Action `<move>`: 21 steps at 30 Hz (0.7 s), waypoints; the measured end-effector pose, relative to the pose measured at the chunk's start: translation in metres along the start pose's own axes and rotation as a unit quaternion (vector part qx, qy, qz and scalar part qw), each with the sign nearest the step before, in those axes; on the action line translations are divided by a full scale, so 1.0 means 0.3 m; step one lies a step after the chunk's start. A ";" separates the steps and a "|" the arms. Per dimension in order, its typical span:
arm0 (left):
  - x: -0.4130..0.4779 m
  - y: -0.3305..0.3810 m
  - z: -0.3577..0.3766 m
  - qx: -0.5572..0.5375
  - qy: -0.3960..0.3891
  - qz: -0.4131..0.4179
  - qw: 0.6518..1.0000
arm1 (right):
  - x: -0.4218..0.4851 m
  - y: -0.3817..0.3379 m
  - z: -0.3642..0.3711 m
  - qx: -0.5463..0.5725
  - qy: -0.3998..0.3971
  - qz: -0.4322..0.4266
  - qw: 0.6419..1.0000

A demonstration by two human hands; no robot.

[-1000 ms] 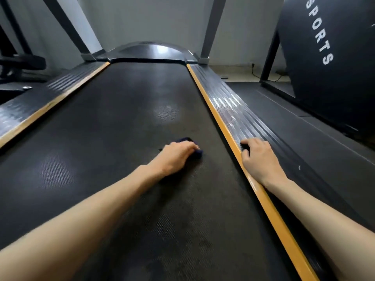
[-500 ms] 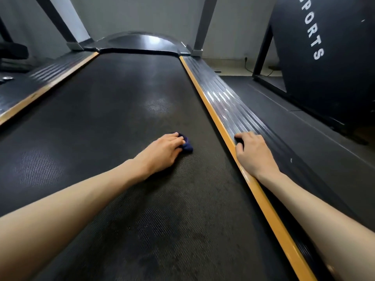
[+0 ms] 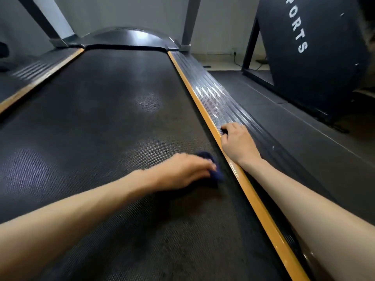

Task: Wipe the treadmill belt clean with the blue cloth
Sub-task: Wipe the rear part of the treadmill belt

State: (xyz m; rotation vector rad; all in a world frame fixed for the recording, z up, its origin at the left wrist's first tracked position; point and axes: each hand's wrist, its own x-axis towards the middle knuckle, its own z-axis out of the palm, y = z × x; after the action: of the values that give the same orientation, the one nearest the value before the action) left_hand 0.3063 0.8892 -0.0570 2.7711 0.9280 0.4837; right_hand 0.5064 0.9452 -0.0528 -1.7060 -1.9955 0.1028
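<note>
Wiping is going on close to the right edge of the treadmill belt (image 3: 101, 122). The left hand (image 3: 182, 171) is lying palm down on the belt. Its fingers are curling over the blue cloth (image 3: 218, 175), gripping it and pressing it to the surface. The cloth is bunched into a small wad. Only a dark blue part is showing past the fingertips and beyond the knuckles, and the rest is hidden under the hand. It is sitting on the belt just beside the orange strip (image 3: 253, 199), between the two hands. The right hand (image 3: 237, 142) is leaning on the ribbed side rail (image 3: 223, 106) just beyond that strip, a little ahead of the left hand. Its fingers are bent under and no object is showing in them, so it seems to be only supporting the body.

The cloth is looking soft, light and easy to crumple, so it is probably folding and rolling under the palm instead of sliding flat. A good hold seems to be from above, with the fingers spread over the wad and the palm giving the pressure, not a pinch at one corner. The belt is looking rough and grainy, so it is likely dragging on the fabric. Ahead of both hands a long part of the belt is stretching away with pale dull patches on it, so much wiping is probably left to do.
</note>
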 end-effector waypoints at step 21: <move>-0.057 0.013 -0.008 0.007 -0.002 0.072 0.997 | -0.005 -0.003 0.003 -0.015 0.009 0.004 1.000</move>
State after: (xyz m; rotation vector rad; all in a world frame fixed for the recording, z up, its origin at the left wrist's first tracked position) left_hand 0.2947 0.8758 -0.0580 2.8636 0.7362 0.4944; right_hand 0.5052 0.9439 -0.0537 -1.7285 -1.9864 0.0605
